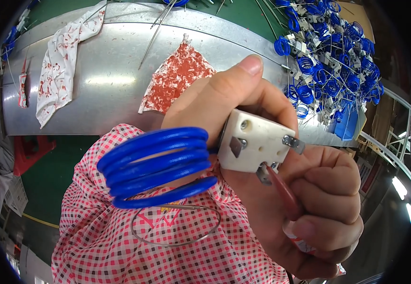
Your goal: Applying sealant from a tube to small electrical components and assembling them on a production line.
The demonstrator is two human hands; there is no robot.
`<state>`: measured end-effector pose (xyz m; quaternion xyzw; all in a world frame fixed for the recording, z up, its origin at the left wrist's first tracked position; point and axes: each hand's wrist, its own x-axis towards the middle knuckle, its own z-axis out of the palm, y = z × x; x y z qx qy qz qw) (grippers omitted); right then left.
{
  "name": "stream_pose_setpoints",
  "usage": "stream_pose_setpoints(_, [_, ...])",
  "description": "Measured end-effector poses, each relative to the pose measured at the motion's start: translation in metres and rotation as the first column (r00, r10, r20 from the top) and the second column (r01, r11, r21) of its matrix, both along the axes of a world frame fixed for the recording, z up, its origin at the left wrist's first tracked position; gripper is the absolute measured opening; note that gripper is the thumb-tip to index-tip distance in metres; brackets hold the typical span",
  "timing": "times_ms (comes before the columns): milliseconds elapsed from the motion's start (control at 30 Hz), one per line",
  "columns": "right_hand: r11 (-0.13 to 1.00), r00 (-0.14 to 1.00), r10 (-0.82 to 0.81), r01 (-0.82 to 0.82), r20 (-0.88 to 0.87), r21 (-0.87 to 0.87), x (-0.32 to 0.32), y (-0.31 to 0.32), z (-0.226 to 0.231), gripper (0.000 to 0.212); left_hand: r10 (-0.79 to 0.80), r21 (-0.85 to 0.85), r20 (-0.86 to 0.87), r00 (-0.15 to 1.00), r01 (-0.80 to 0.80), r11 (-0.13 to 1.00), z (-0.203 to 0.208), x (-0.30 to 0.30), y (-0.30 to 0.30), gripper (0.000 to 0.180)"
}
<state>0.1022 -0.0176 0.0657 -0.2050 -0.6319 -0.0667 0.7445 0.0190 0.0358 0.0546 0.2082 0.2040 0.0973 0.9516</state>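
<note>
My left hand [215, 94] holds a white block-shaped capillary thermostat [258, 144] with metal terminals and screws. Blue coiled tubing [153, 165] runs from it and hangs beside my left wrist, with a thin bare metal loop [177, 244] below. My right hand [326, 199] is closed around a small tube [300, 244] with a long red nozzle [283, 191]. The nozzle's tip meets the block's lower edge, by a screw and terminal; whether anything is coming out cannot be seen.
On the metal worktable [111, 57] lie a red-stained cloth [179, 71], a white spotted cloth [63, 61] and another red-tipped tube [23, 90]. At the far right, a large pile of blue-coiled thermostats [328, 61] rises beside a blue bin [349, 125]. Thin metal rods [156, 38] stick out over the table's far edge.
</note>
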Motion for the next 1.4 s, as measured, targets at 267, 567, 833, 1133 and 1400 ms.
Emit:
stream_pose_setpoints(267, [0.997, 0.997, -0.072, 0.072, -0.034, 0.010, -0.004, 0.007, 0.006, 0.041, -0.026, 0.019, 0.009, 1.000, 0.026, 0.999, -0.003, 0.001, 0.001, 0.062])
stream_pose_setpoints(567, [0.934, 0.905, -0.350, 0.355, -0.242, -0.023, -0.006, -0.003, 0.004, 0.029, -0.014, 0.044, 0.035, 0.999, 0.013, 0.999, -0.003, 0.002, 0.000, 0.063])
stream_pose_setpoints(833, [0.957, 0.898, -0.212, 0.271, -0.385, 0.104, -0.011, 0.003, 0.004, 0.021, 0.004, -0.021, -0.027, 1.000, -0.005, 1.000, 0.003, -0.002, 0.000, 0.063])
stream_pose_setpoints(1133, [0.890, 0.802, -0.287, 0.426, -0.523, 0.165, 0.006, 0.008, 0.011, 0.029, 0.025, 0.236, 0.039, 0.999, -0.033, 0.971, -0.015, 0.020, 0.006, 0.058])
stream_pose_setpoints(1400, [0.636, 0.556, -0.504, 0.757, -0.661, 0.152, 0.101, -0.058, -0.006, 0.032, 0.123, 0.407, 0.353, 0.928, -0.270, 0.873, 0.038, 0.113, 0.082, 0.034])
